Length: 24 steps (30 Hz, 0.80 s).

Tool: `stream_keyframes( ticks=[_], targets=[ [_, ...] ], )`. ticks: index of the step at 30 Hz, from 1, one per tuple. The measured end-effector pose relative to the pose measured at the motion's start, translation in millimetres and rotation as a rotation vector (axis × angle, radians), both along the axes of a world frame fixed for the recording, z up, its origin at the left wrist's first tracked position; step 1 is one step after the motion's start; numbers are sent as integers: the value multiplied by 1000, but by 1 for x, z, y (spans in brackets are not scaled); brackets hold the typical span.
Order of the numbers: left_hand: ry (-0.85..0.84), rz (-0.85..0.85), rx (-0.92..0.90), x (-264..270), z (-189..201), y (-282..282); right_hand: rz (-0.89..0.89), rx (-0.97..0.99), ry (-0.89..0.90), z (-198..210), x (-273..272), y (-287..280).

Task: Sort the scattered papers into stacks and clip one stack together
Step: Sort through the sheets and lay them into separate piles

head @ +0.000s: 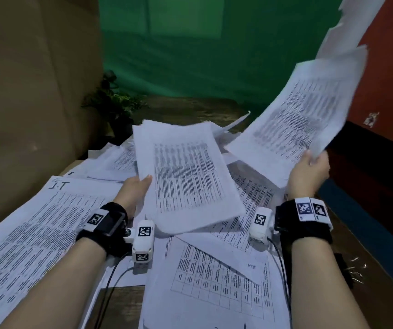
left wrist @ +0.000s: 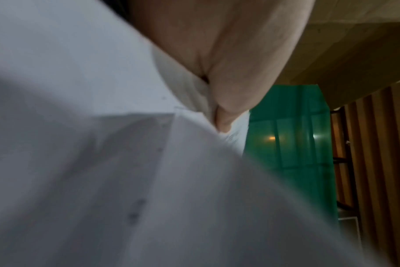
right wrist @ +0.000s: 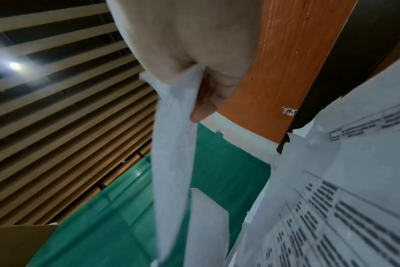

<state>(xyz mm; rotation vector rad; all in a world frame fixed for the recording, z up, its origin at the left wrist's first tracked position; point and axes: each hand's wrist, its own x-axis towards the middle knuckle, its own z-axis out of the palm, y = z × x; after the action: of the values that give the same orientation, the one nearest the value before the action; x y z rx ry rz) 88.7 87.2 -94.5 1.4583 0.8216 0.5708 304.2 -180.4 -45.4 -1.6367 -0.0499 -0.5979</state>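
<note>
Fingers (right wrist: 208, 101) of each hand pinching a printed sheet (head: 186, 176); scattered papers (head: 214, 276) only overhead.

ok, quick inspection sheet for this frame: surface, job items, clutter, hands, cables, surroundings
Surface: dark wooden table, mostly under paper.
Job's things: scattered sheets overlap loosely; "I.T" sheet at left; paper clips at right edge.
Clutter: nothing seen.
Grippers: left hand grips a raised bundle; right hand pinches a higher bundle.
Cables: black leads from the wrist cameras cross the papers.
Surroundings: green wall, cardboard, plant.
</note>
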Motion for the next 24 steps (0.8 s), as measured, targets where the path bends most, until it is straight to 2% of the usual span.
stream_keyframes(
  ticks=[2,4,8,10,12,14,16,17,18,20,22,23,24],
  targets=[
    [116,-61,20,-2,-2,1,65,92,55,-7,5,5],
    [144,-94,17,-3,-2,2,245,67,116,-8,-4,14],
    [138,-111,4,-3,-1,1,684,-283,347,-15,-27,45],
    [130,-47,-2,-3,0,3,807,-391,480,-21,-39,61],
    [105,-5,-95,-1,1,7,896,-499,559,-24,-52,71],
    [103,-45,-157,0,0,7,1043,-547,640,-20,-65,74],
    [140,-139,-33,-1,0,2,1164,-530,742,-15,-68,70],
    [166,-168,37,-1,-3,1,1149,-530,734,-14,-62,65],
    [176,-167,92,-1,-3,-1,1060,-516,687,-13,-53,60],
    [146,-157,137,-1,-3,-1,654,-505,553,-10,-31,48],
    [120,-148,118,-2,-2,0,261,-545,533,-7,-8,21],
    [107,-141,109,-3,-3,2,175,-539,587,-11,3,10],
    [95,-143,99,-3,-3,2,184,-504,640,-16,13,0]
  ],
)
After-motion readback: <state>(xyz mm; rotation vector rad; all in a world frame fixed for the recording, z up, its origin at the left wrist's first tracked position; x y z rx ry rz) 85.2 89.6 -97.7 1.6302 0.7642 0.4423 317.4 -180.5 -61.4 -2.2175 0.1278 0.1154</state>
